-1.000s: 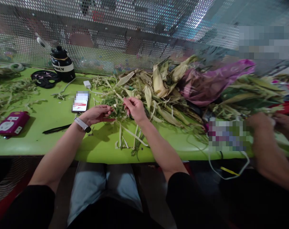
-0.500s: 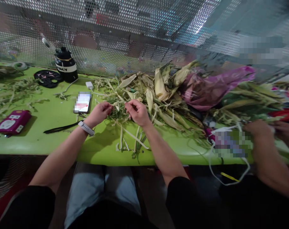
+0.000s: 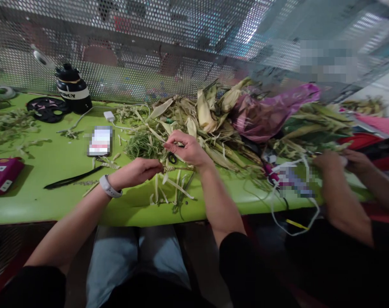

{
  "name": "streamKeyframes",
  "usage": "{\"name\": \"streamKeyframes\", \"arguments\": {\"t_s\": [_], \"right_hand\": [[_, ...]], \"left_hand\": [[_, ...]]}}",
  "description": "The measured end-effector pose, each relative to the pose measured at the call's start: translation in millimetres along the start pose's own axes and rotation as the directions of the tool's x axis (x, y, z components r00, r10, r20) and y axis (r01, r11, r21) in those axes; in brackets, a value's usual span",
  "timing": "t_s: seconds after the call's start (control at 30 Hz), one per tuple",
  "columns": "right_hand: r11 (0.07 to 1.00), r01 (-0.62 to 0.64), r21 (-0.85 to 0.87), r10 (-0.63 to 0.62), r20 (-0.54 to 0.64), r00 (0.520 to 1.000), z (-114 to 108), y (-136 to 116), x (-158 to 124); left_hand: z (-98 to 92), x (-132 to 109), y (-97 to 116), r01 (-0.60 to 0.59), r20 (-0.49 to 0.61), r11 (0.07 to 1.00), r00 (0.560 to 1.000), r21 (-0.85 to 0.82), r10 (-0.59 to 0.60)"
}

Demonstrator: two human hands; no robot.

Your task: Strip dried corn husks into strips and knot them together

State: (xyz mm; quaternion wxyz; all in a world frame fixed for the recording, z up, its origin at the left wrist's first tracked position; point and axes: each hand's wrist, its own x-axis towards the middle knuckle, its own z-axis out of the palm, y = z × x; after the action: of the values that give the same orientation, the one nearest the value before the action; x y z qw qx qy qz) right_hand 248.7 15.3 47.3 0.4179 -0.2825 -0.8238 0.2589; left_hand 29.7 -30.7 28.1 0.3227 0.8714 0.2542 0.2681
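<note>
My left hand [image 3: 146,169], with a pale band on its wrist, is low over the table, fingers closed at the end of a pale knotted corn husk strip [image 3: 171,168]. Higher and to the right, my right hand [image 3: 188,149] has its thumb and fingers pinched where a thin pale husk strip [image 3: 156,133] reaches the fingertips. Just under these fingers shows a black loop [image 3: 172,158]; whether it is held is unclear. Behind my left hand lies a tangle of thin green strands [image 3: 141,145]. Loose cut strips [image 3: 175,188] lie in front of my hands.
Dried corn husks [image 3: 210,115] and a pink plastic bag [image 3: 265,115] fill the back right. A phone [image 3: 100,141], black strap [image 3: 72,177], magenta box [image 3: 3,175] and dark bottle [image 3: 74,92] are leftward. Another person's hands [image 3: 332,164] work at right beside a white cord [image 3: 273,214].
My left hand has moved right and toward the table's front edge, uncovering the green tangle. My right hand remains above the husks. The camera view has shifted slightly right.
</note>
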Motion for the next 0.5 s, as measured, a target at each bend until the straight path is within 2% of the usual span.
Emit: {"name": "streamKeyframes", "arguments": {"t_s": [0.1,0.17,0.27,0.33,0.4,0.47,0.5], "right_hand": [[0.967,-0.132,0.219,0.111,0.103,0.988,0,12,2],[0.898,-0.214,0.385,0.175,0.134,0.975,13,21,3],[0.763,-0.321,0.561,0.274,0.168,0.947,46,31,2],[0.699,-0.363,0.617,0.325,0.178,0.929,66,31,0],[0.717,-0.368,0.592,0.367,0.128,0.921,78,27,-2],[0.827,-0.329,0.456,0.341,0.058,0.938,80,18,-5],[0.897,-0.270,0.351,0.289,-0.001,0.957,79,14,-6]], "left_hand": [[-1.7,-4,7,0.027,0.063,0.974,0.998,-0.223,-0.013],[-3.7,-5,7,0.058,0.042,0.910,0.998,-0.411,-0.045],[-9.2,-4,-2,0.018,-0.138,0.758,0.980,-0.652,-0.143],[-15.1,-2,-12,-0.022,-0.274,0.681,0.924,-0.732,-0.265],[-21.4,1,-23,0.015,-0.341,0.681,0.858,-0.732,-0.385],[-26.0,3,-32,0.076,-0.384,0.723,0.807,-0.686,-0.449],[-27.0,3,-35,0.124,-0.387,0.753,0.797,-0.647,-0.464]]}}
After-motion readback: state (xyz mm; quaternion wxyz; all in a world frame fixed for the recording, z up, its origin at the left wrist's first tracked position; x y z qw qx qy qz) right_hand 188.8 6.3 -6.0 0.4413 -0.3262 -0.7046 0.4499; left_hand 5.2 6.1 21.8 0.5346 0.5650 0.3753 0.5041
